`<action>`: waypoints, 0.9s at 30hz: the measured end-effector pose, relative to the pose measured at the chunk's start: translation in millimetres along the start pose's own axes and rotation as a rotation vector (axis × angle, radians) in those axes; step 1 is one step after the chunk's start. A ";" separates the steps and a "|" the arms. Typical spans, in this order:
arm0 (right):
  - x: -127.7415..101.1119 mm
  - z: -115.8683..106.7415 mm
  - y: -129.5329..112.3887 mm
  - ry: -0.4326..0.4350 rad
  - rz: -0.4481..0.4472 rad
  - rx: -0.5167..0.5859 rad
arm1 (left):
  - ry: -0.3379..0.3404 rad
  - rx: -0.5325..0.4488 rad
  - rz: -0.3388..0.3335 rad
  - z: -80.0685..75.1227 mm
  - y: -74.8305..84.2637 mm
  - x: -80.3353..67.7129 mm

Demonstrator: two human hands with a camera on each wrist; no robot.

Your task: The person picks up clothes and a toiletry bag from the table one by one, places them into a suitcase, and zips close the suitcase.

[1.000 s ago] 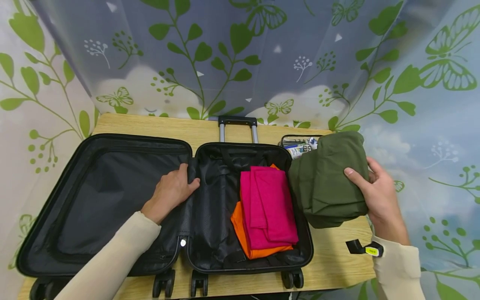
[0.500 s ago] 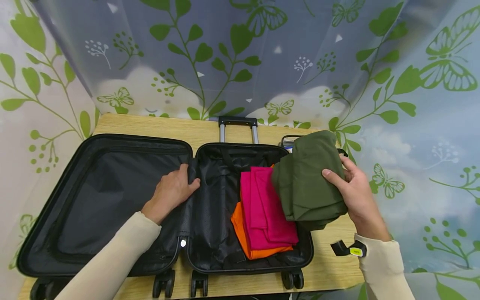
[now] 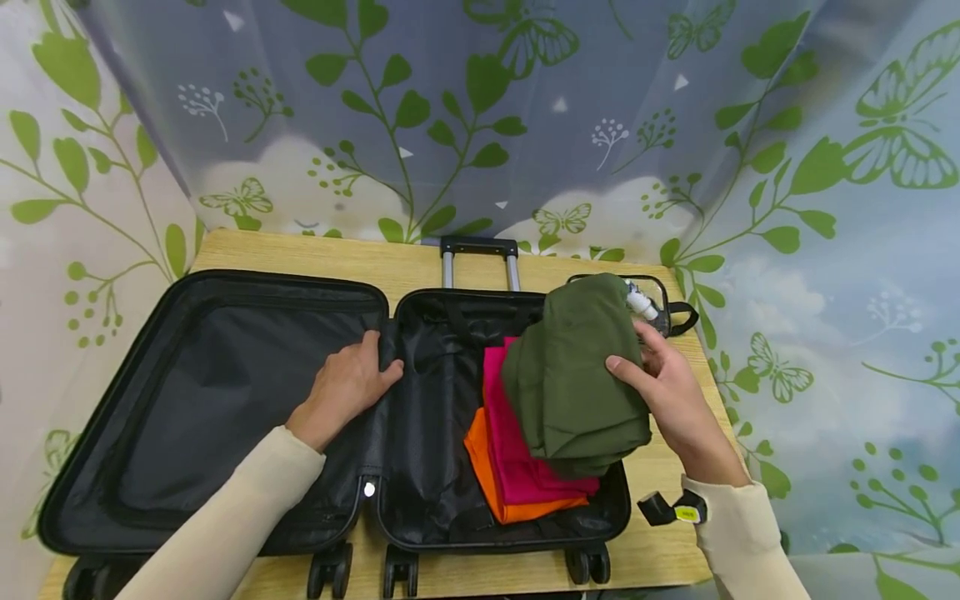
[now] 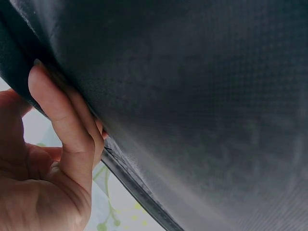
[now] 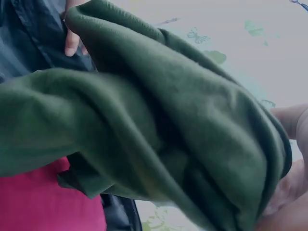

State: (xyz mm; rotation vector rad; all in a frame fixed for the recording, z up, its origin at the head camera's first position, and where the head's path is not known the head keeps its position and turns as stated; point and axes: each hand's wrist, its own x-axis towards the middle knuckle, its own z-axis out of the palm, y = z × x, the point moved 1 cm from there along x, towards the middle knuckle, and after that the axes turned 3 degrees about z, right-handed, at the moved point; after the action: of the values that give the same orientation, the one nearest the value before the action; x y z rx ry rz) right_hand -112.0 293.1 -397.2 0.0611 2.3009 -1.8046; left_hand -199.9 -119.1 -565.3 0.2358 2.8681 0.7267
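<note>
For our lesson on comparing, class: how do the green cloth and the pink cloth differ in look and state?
The green cloth is dark and muted; the pink cloth is vivid. The right hand holds the green cloth, while the pink cloth lies unheld in the suitcase. Both are plain fabric where visible.

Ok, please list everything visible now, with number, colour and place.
printed backdrop: count unclear, blue-green, back and sides
wood-grain table: 1, tan, before the backdrop
suitcase: 1, black, open on the table
telescopic handle: 1, black-grey, suitcase's far side
wheel sets: 4, black, suitcase's near side
lower cloth: 1, orange, suitcase's right half
upper cloth: 1, pink, on lower cloth
held cloth: 1, olive, above upper cloth
clear pouch: 1, black-trimmed, table's far right
pouch contents: count unclear, white, inside
wristband: 1, black-yellow, right wrist
sleeves: 2, cream, both arms
left hand: 1, bare, suitcase's middle edge
right hand: 1, bare, gripping held cloth
</note>
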 end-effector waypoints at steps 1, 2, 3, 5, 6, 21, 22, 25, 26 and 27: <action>0.5 2.6 0.9 -0.007 0.003 0.001 | 0.003 -0.001 -0.001 0.0 0.2 0.0; 1.1 5.2 1.7 -0.013 0.005 -0.001 | 0.005 -0.001 0.000 -0.3 0.3 -0.2; 1.6 7.9 2.2 -0.018 0.008 -0.002 | 0.006 -0.003 -0.001 -1.0 1.1 -0.6; 2.3 13.3 3.2 -0.028 0.018 -0.002 | 0.004 -0.009 -0.004 -3.9 3.6 -2.0; 2.8 16.1 3.6 -0.033 0.023 -0.003 | -0.002 -0.012 -0.006 -7.2 6.3 -3.9; 8.4 42.5 29.5 -0.176 0.064 0.047 | -0.036 -0.022 -0.038 -29.6 25.7 -16.4; 8.5 43.1 32.0 -0.178 0.073 0.053 | -0.030 -0.018 -0.038 -27.7 24.1 -15.3; 8.0 42.8 38.5 -0.170 0.101 0.048 | -0.033 -0.018 -0.041 -28.0 25.1 -15.6; 7.7 42.0 40.3 -0.165 0.111 0.040 | -0.041 -0.020 -0.043 -29.5 26.9 -16.6; 7.6 41.0 42.3 -0.158 0.120 0.030 | -0.049 -0.025 -0.050 -35.0 32.4 -20.3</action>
State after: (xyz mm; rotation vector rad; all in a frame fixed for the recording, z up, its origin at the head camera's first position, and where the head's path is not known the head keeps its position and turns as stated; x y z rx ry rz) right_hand -106.5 263.3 -448.3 0.0569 2.1158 -1.7196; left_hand -183.8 -110.9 -516.7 0.1746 2.8063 0.7369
